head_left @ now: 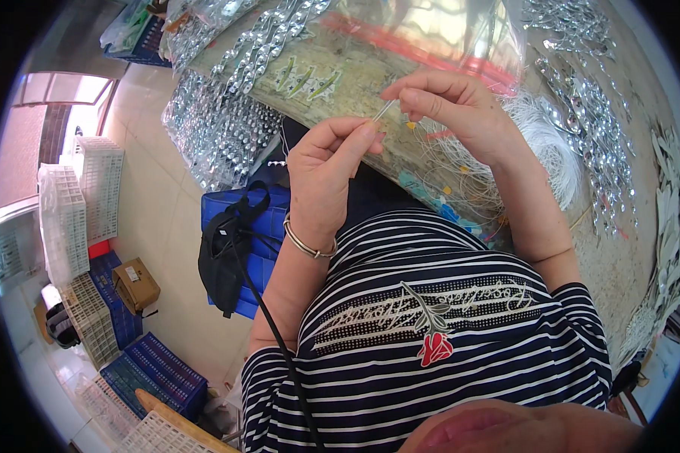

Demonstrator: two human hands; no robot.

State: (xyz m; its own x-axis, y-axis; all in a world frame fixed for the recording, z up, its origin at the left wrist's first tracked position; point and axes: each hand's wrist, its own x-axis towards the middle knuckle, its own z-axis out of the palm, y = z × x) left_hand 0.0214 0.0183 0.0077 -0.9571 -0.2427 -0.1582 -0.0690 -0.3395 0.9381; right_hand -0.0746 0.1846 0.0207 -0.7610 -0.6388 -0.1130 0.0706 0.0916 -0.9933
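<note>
My left hand [326,162] is closed in a pinch, thumb against forefinger, on the lower end of a short, thin whitish strand [384,112]. It looks like doubled cord, though its exact kind is too small to make out. At the strand's upper end, my right hand [461,113] bends its forefinger and thumb inward around it. Both hands are raised over the near edge of the worktable [355,75]. A large tangled bundle of white cord [544,143] lies beneath and beside my right wrist. Several green-and-white star-trimmed patches [307,81] lie beyond my left hand.
Silvery beaded strands [219,128] hang off the table's left side; more silvery strands [582,98] cover its right. A clear plastic bag [446,34] with a red band lies at the back. A blue stool-like thing with a black bag [230,253], crates [98,189] and a cardboard box [136,285] stand left.
</note>
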